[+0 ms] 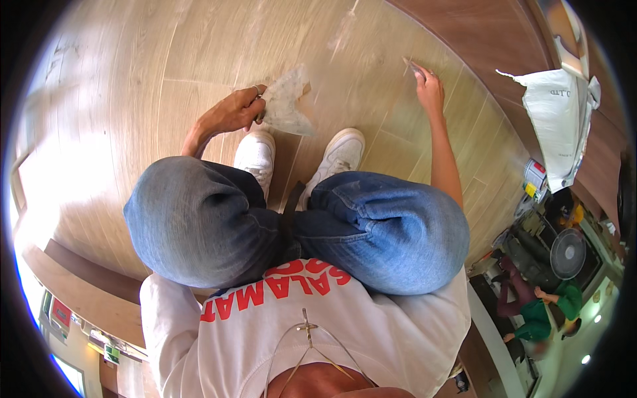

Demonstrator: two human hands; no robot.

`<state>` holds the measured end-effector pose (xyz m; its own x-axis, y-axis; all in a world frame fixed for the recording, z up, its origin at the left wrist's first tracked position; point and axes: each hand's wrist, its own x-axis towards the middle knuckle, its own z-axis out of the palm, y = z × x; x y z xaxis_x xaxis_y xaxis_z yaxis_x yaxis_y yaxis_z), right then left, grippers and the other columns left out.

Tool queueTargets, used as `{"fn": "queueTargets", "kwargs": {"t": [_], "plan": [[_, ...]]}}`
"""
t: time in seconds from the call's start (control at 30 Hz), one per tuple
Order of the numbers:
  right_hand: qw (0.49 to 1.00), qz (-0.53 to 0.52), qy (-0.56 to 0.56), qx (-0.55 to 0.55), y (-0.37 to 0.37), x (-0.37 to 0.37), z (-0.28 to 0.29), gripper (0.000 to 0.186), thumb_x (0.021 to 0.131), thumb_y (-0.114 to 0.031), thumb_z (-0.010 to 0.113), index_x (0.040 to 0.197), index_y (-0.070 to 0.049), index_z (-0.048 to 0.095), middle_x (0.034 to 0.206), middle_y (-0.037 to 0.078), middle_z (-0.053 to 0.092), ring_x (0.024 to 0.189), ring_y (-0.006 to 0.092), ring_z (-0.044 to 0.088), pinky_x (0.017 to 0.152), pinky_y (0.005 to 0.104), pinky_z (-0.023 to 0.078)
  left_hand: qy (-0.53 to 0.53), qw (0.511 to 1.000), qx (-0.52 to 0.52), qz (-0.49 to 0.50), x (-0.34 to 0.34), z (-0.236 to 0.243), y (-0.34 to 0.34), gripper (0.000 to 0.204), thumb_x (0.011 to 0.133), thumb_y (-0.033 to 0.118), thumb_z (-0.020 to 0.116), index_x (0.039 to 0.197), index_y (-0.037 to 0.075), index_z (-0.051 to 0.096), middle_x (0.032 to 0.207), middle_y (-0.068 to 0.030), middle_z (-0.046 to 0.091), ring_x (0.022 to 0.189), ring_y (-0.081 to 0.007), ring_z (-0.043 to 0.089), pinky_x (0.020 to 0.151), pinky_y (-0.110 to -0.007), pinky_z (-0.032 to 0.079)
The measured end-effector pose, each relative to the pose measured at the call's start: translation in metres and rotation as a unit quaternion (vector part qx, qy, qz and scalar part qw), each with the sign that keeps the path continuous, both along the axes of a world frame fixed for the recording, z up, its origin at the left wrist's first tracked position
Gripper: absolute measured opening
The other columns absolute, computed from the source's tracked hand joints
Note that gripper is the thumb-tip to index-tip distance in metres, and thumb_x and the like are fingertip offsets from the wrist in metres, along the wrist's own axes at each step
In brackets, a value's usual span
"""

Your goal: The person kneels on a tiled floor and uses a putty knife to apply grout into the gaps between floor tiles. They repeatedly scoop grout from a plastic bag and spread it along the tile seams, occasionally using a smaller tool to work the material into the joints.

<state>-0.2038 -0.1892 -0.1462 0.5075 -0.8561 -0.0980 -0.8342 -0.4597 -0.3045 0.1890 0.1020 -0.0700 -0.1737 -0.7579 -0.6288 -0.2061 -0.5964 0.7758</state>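
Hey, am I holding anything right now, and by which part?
Your left hand holds a crumpled translucent plastic sheet by its left edge. Your right hand seems to grip a small thin thing, too blurred to name or place the grip.

Just before the shoes (254, 156) is a plastic sheet (290, 106), the left hand (240, 109) at its left edge; ahead-right of them, the right hand (430, 89); farther right, a sack (557, 119).
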Motion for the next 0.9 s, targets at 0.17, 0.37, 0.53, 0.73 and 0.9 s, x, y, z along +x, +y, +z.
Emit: {"fn": "queueTargets", "kwargs": {"t": [0.17,0.37,0.53,0.73,0.9], "plan": [[0.954,0.007,-0.263,0.147,0.062,0.038,0.05,0.028,0.096,-0.015,0.059,0.121,-0.007,0.07,0.112,0.012,0.069,0.106,0.0254,0.065,0.091,0.0333,0.05,0.015,0.999,-0.013,0.042,-0.006,-0.012,-0.005,0.038,0.105,0.022,0.042,0.127,-0.007,0.054,0.077,-0.0076,0.06,0.06,-0.0138,0.056,0.059,-0.028,0.049],[0.905,0.25,-0.336,0.071,0.148,0.109,0.106,0.035,0.082,0.001,0.068,0.114,-0.011,0.074,0.117,0.007,0.068,0.107,0.025,0.063,0.091,0.0346,0.05,0.071,0.996,-0.011,0.049,-0.005,0.0,-0.005,0.047,0.106,0.024,0.043,0.139,-0.009,0.047,0.079,-0.0093,0.061,0.059,-0.0127,0.056,0.059,-0.027,0.048],[0.908,0.295,-0.287,-0.074,0.153,0.108,0.096,0.033,0.077,-0.007,0.072,0.108,-0.016,0.077,0.113,0.004,0.069,0.104,0.0247,0.065,0.089,0.0355,0.05,0.081,0.991,-0.073,0.078,-0.012,-0.007,-0.006,0.037,0.107,0.022,0.041,0.125,-0.007,0.054,0.077,-0.0086,0.061,0.057,-0.0123,0.055,0.059,-0.028,0.048],[0.929,0.312,-0.193,-0.037,0.126,0.087,0.1,0.05,0.069,0.008,0.066,0.112,-0.015,0.075,0.117,0.004,0.067,0.109,0.027,0.063,0.093,0.0397,0.05,0.034,0.992,-0.106,0.064,0.004,0.027,-0.004,0.039,0.107,0.022,0.04,0.128,-0.008,0.055,0.076,-0.0088,0.061,0.056,-0.013,0.055,0.056,-0.028,0.049],[0.929,0.324,-0.175,-0.026,0.123,0.098,0.134,0.051,0.07,0.01,0.065,0.112,-0.018,0.075,0.114,0.0,0.068,0.107,0.0241,0.064,0.09,0.0379,0.051,-0.083,0.99,-0.118,0.0,0.002,0.005,-0.006,0.042,0.108,0.025,0.036,0.131,-0.005,0.055,0.074,-0.0094,0.061,0.056,-0.0146,0.057,0.055,-0.031,0.05]]}}
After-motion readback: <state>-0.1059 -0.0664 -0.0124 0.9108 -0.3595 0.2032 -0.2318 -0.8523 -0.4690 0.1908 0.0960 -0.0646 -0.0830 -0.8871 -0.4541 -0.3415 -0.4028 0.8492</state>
